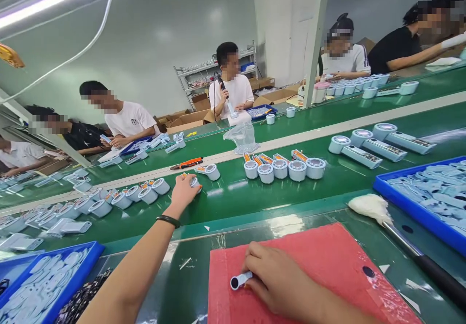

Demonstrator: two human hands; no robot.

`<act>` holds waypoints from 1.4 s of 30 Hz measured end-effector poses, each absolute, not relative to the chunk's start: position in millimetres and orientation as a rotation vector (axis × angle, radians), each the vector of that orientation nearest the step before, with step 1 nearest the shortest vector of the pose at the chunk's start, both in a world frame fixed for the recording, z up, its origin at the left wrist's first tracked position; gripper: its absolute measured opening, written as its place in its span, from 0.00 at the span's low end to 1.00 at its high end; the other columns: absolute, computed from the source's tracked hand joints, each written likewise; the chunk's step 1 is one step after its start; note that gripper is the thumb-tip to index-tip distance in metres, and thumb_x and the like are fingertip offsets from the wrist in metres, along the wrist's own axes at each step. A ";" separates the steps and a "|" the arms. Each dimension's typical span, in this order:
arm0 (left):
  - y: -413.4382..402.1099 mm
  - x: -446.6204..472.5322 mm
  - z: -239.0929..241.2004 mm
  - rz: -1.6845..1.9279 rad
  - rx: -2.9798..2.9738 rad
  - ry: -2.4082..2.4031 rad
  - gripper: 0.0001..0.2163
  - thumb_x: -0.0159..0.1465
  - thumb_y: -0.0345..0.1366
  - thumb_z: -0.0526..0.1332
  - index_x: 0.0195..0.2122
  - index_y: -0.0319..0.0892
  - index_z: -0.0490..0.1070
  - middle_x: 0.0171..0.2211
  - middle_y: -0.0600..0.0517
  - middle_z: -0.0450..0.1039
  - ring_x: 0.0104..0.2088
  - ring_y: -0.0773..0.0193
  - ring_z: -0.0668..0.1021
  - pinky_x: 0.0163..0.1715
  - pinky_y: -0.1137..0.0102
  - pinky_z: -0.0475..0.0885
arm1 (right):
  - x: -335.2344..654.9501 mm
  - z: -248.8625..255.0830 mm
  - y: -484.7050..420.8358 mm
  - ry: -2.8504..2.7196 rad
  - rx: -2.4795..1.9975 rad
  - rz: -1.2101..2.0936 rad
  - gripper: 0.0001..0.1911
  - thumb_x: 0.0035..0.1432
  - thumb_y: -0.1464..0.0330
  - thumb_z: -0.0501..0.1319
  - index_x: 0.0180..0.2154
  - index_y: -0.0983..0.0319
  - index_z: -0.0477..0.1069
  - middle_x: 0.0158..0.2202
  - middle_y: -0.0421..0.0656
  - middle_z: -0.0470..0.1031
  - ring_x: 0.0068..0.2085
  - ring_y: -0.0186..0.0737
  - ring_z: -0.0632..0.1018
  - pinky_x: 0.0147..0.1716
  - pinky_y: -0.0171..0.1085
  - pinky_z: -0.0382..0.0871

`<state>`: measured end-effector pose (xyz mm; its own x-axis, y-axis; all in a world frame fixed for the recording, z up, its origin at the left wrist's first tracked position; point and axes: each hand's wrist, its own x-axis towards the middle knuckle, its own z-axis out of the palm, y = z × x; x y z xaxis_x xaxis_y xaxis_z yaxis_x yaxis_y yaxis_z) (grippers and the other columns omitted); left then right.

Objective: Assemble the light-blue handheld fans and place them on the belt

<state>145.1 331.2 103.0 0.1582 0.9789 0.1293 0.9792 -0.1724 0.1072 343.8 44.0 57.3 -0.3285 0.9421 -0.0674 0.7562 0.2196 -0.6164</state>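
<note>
On the green belt, my left hand (184, 193) reaches out with its fingers closed round a light-blue round housing (194, 183). Just beyond it lies a similar housing (212, 171) with orange wiring. My right hand (271, 278) rests on a red mat (306, 246) and pinches a small light-blue plastic piece (238, 281); its round end has a dark centre, and the rest is hidden under my fingers. A dark round disc (368, 271) lies at the mat's right side.
Blue trays of light-blue parts stand at right (376, 180) and lower left (96, 251). A hammer-like tool with a wrapped head (369, 207) lies right of the mat. Housings (280, 167) line the belt, with orange-handled pliers (187, 162) behind. Several co-workers sit across.
</note>
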 end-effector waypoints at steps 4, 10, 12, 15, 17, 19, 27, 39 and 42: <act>314.5 164.6 109.4 -0.206 -2.310 -1.940 0.27 0.65 0.51 0.62 0.63 0.49 0.67 0.64 0.38 0.59 0.63 0.36 0.66 0.55 0.48 0.72 | 343.1 56.5 44.1 -2.188 -1.564 0.779 0.09 0.68 0.67 0.60 0.47 0.59 0.74 0.48 0.45 0.74 0.46 0.46 0.76 0.36 0.40 0.60; 319.2 196.4 129.6 -0.114 -2.254 -1.882 0.23 0.66 0.51 0.61 0.56 0.41 0.73 0.60 0.33 0.63 0.63 0.34 0.63 0.57 0.46 0.69 | 345.4 64.6 43.3 -2.184 -1.529 0.786 0.10 0.68 0.67 0.60 0.48 0.59 0.75 0.49 0.45 0.74 0.47 0.46 0.76 0.36 0.40 0.60; 323.7 201.5 130.8 -0.088 -2.257 -1.882 0.24 0.67 0.51 0.61 0.58 0.43 0.72 0.62 0.35 0.62 0.65 0.35 0.62 0.58 0.46 0.68 | 346.0 64.2 43.3 -2.181 -1.518 0.768 0.10 0.68 0.67 0.59 0.48 0.59 0.74 0.49 0.45 0.74 0.46 0.46 0.77 0.35 0.40 0.60; 330.6 202.2 125.9 -0.018 -2.268 -1.943 0.25 0.67 0.52 0.63 0.60 0.44 0.69 0.63 0.38 0.62 0.64 0.38 0.65 0.56 0.46 0.70 | 346.1 63.3 44.0 -2.202 -1.508 0.746 0.11 0.67 0.66 0.59 0.49 0.59 0.74 0.48 0.45 0.74 0.46 0.46 0.77 0.35 0.40 0.60; 334.5 199.1 120.8 0.035 -2.283 -1.981 0.25 0.67 0.51 0.64 0.59 0.42 0.69 0.61 0.40 0.65 0.60 0.43 0.70 0.55 0.47 0.72 | 346.1 63.9 44.5 -2.208 -1.516 0.757 0.11 0.67 0.66 0.60 0.50 0.59 0.74 0.49 0.45 0.74 0.46 0.47 0.77 0.34 0.40 0.60; 336.7 193.8 116.7 0.067 -2.315 -1.973 0.22 0.68 0.49 0.64 0.57 0.41 0.69 0.59 0.41 0.67 0.57 0.48 0.73 0.55 0.49 0.73 | 346.4 65.0 44.8 -2.204 -1.526 0.770 0.11 0.67 0.66 0.60 0.50 0.59 0.74 0.50 0.46 0.74 0.46 0.46 0.77 0.34 0.40 0.60; 320.6 158.6 126.9 0.098 -2.523 -1.748 0.14 0.67 0.41 0.67 0.50 0.40 0.74 0.55 0.44 0.72 0.55 0.52 0.75 0.56 0.53 0.72 | 346.6 66.1 44.2 -2.191 -1.504 0.762 0.11 0.67 0.67 0.61 0.49 0.60 0.75 0.49 0.46 0.74 0.46 0.46 0.77 0.34 0.40 0.60; 319.3 221.2 148.1 -0.114 -2.501 -1.548 0.25 0.70 0.48 0.58 0.66 0.49 0.65 0.59 0.42 0.70 0.59 0.46 0.73 0.57 0.57 0.71 | 346.7 65.9 44.8 -2.184 -1.496 0.747 0.11 0.67 0.66 0.61 0.49 0.59 0.76 0.48 0.45 0.74 0.45 0.45 0.77 0.36 0.40 0.63; 334.0 248.9 137.9 -0.028 -2.564 -1.536 0.28 0.70 0.49 0.62 0.67 0.44 0.62 0.60 0.40 0.69 0.57 0.48 0.75 0.56 0.53 0.72 | 347.9 66.9 45.9 -2.196 -1.472 0.755 0.11 0.67 0.65 0.61 0.48 0.60 0.76 0.47 0.45 0.74 0.45 0.44 0.77 0.35 0.39 0.63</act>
